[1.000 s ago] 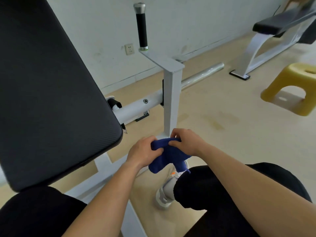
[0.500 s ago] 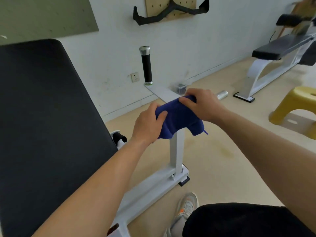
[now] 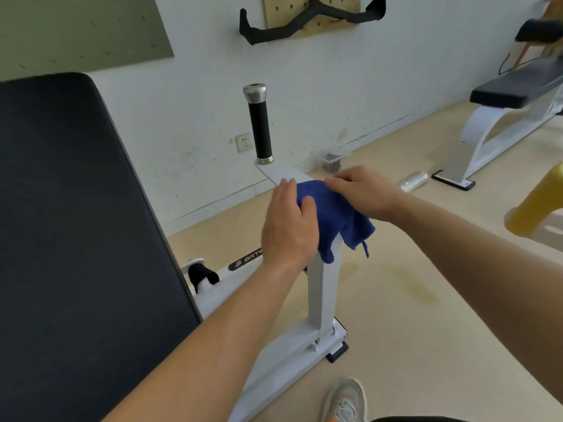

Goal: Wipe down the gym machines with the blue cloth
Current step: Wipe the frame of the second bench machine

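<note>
The blue cloth is draped over the top of the white upright post of the gym machine, where a flat white plate carries a black upright handle. My left hand holds the cloth's left side against the post, thumb laid over the fabric. Lying across the top of the cloth, my right hand presses it down with nearly straight fingers. A corner of the cloth hangs off the post's right side.
The machine's large black pad fills the left. A chrome bar end sticks out behind my right wrist. A second bench stands at the far right, a yellow stool at the right edge. My shoe is below.
Both hands have carried the cloth up from the post's base to its top. The right hand has since flattened on the cloth and the left has slid further over it.
</note>
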A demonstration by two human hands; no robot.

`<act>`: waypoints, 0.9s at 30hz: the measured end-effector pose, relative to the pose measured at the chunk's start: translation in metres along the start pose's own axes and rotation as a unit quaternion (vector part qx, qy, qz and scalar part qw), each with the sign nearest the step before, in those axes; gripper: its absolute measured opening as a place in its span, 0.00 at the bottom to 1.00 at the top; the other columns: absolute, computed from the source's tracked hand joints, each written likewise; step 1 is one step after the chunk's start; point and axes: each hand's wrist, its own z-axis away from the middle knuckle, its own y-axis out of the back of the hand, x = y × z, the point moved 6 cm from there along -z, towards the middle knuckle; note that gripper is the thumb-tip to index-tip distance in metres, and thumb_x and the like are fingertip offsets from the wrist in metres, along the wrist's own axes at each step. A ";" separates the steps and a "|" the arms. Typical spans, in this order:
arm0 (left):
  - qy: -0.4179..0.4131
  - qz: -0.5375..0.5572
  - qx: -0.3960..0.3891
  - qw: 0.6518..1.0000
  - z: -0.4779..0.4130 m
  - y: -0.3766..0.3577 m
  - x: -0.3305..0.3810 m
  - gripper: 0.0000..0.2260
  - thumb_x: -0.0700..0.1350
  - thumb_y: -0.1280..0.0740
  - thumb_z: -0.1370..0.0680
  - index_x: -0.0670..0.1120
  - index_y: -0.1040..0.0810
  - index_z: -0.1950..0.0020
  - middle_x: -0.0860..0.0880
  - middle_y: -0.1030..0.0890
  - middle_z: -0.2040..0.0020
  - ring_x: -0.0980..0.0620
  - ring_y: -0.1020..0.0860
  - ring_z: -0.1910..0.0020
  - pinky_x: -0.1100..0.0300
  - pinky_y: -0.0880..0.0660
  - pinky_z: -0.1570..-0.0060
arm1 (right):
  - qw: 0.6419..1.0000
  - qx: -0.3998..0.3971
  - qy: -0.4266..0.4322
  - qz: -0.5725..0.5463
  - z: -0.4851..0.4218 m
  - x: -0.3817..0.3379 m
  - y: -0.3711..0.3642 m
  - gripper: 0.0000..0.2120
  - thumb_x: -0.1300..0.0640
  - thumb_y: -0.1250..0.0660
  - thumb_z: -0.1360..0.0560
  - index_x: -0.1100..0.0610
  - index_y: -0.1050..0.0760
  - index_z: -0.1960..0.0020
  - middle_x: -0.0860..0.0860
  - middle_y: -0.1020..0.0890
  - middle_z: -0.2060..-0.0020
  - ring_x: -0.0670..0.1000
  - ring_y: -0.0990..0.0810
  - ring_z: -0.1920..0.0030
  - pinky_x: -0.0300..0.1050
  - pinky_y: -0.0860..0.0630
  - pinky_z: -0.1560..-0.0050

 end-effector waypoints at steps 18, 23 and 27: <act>0.023 -0.132 0.000 0.991 -0.096 0.006 -0.035 0.18 0.42 0.51 0.16 0.43 0.37 0.26 0.48 0.35 0.28 0.41 0.26 0.42 0.48 0.30 0.50 | 0.980 -0.144 -0.005 0.135 -0.123 -0.039 -0.053 0.17 0.48 0.52 0.16 0.56 0.28 0.45 0.55 0.24 0.50 0.55 0.27 0.50 0.45 0.37 0.47; 0.031 -0.124 -0.013 0.992 -0.075 0.007 -0.026 0.18 0.43 0.51 0.16 0.45 0.37 0.26 0.46 0.31 0.30 0.40 0.25 0.44 0.51 0.31 0.53 | 0.980 -0.159 0.004 0.119 -0.094 -0.039 -0.045 0.20 0.49 0.51 0.15 0.59 0.28 0.36 0.58 0.23 0.44 0.56 0.26 0.47 0.46 0.35 0.45; 0.012 -0.116 -0.042 0.992 -0.027 -0.001 -0.002 0.20 0.46 0.50 0.16 0.48 0.40 0.23 0.49 0.45 0.20 0.42 0.30 0.32 0.51 0.29 0.39 | 0.981 -0.158 0.006 0.110 -0.057 -0.018 -0.032 0.17 0.46 0.49 0.17 0.56 0.30 0.39 0.56 0.23 0.38 0.57 0.24 0.41 0.54 0.32 0.34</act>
